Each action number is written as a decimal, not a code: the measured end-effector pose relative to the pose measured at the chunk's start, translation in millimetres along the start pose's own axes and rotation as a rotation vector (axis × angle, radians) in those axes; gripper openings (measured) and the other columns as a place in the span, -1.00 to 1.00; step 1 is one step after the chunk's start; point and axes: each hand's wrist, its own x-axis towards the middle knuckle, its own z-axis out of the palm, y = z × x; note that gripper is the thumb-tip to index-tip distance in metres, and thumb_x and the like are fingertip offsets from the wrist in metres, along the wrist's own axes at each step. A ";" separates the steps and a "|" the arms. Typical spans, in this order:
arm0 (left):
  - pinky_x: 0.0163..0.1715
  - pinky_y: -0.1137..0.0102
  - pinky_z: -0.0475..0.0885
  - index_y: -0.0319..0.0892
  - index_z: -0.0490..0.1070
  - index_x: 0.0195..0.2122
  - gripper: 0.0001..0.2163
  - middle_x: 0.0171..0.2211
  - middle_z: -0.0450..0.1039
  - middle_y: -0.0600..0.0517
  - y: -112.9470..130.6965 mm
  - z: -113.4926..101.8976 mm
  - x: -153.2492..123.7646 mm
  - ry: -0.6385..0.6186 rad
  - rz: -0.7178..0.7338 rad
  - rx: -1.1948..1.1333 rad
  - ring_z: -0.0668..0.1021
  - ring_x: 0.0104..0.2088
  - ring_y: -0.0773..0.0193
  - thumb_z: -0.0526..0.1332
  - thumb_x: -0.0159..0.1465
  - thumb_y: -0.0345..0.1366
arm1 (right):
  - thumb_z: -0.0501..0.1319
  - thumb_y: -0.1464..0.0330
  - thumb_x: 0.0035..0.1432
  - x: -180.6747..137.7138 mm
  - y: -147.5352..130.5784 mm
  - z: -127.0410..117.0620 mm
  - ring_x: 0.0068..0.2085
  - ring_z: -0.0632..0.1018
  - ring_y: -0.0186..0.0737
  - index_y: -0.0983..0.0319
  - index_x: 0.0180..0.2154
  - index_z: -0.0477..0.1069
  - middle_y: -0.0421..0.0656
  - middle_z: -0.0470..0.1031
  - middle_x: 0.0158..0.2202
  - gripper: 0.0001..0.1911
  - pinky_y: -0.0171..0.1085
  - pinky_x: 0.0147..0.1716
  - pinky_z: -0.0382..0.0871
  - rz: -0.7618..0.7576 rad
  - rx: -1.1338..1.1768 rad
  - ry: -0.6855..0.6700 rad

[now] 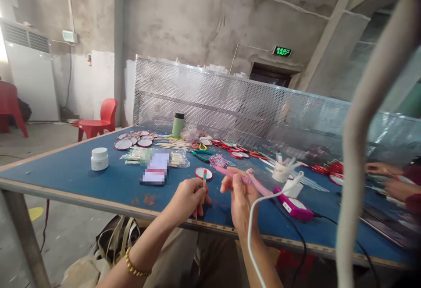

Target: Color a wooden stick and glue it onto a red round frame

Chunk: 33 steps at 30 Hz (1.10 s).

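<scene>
My left hand [190, 196] pinches a flat wooden stick [204, 182] with a red and green tip, held upright above the front edge of the table. My right hand [242, 198], just to the right, is closed around a pink pen-shaped tool [235, 174] whose tip points left. Behind the stick lies a small round white disc with a red rim [201, 173]. A magenta box [294, 207] with a black cord rests to the right of my right hand. A white cable [252, 218] hangs in front of my right forearm.
A white jar [99, 159], a phone [156, 168], a green bottle [178, 126] and pliers [200, 155] are on the blue table [66, 183]. A white cup of pens [279, 171] stands to the right. A thick pale tube [355, 147] crosses the view. Another person's hands [391, 183] show at far right.
</scene>
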 end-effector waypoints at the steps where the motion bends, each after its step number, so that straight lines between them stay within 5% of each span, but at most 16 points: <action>1: -0.82 0.61 0.21 -0.19 0.29 -0.46 -0.90 -0.60 0.45 0.11 0.9 0.2 -0.9 0.009 -0.004 0.002 0.42 -0.76 0.45 0.09 0.20 -0.40 | 0.14 0.19 0.38 -2.3 0.5 0.3 -0.55 0.40 -0.38 0.19 -0.19 0.43 -0.32 0.35 -0.56 -0.78 -0.34 -0.46 0.34 0.007 -0.011 0.012; 5: -0.81 0.61 0.23 -0.21 0.33 -0.45 -0.88 -0.65 0.39 0.14 1.8 -0.3 -2.3 0.009 0.005 0.037 0.42 -0.76 0.44 0.09 0.23 -0.38 | 0.18 0.17 0.35 -11.7 -7.9 2.0 -0.65 0.28 -0.43 0.19 -0.33 0.40 -0.39 0.19 -0.67 -0.74 -0.41 -0.62 0.19 0.042 -0.046 0.038; 12: -0.79 0.59 0.24 -0.22 0.38 -0.47 -0.83 -0.66 0.38 0.12 -7.7 -2.5 1.3 -0.049 0.047 0.032 0.42 -0.74 0.43 0.10 0.25 -0.33 | 0.24 0.22 0.27 -16.5 -14.4 4.9 -0.53 0.55 -0.30 0.21 -0.25 0.51 -0.20 0.56 -0.46 -0.81 -0.34 -0.53 0.43 0.012 -0.176 0.008; 16: -0.78 0.58 0.28 -0.24 0.40 -0.40 -0.84 -0.54 0.50 0.05 -7.2 -1.9 0.8 -0.046 0.052 0.007 0.44 -0.72 0.44 0.08 0.26 -0.33 | 0.25 0.29 0.27 -19.3 -9.1 0.0 -0.43 0.59 -0.26 0.20 -0.22 0.53 -0.16 0.59 -0.38 -0.87 -0.30 -0.44 0.49 -0.112 -0.284 0.034; 20: -0.77 0.60 0.27 -0.23 0.39 -0.41 -0.84 -0.67 0.39 0.12 -5.3 -0.5 0.0 -0.051 0.048 0.022 0.39 -0.76 0.45 0.07 0.27 -0.36 | 0.20 0.35 0.31 -22.2 -13.6 -6.5 -0.34 0.63 -0.23 0.17 -0.16 0.54 -0.15 0.60 -0.35 -0.86 -0.26 -0.29 0.53 -0.237 -0.439 -0.105; 33: -0.76 0.60 0.24 -0.19 0.36 -0.46 -0.83 -0.70 0.35 0.15 -2.4 -0.4 -1.6 -0.037 0.048 0.040 0.38 -0.76 0.44 0.07 0.28 -0.40 | 0.18 0.40 0.32 -25.3 -10.1 -7.5 -0.38 0.63 -0.25 0.15 -0.16 0.53 -0.20 0.61 -0.36 -0.84 -0.29 -0.33 0.52 -0.292 -0.452 -0.145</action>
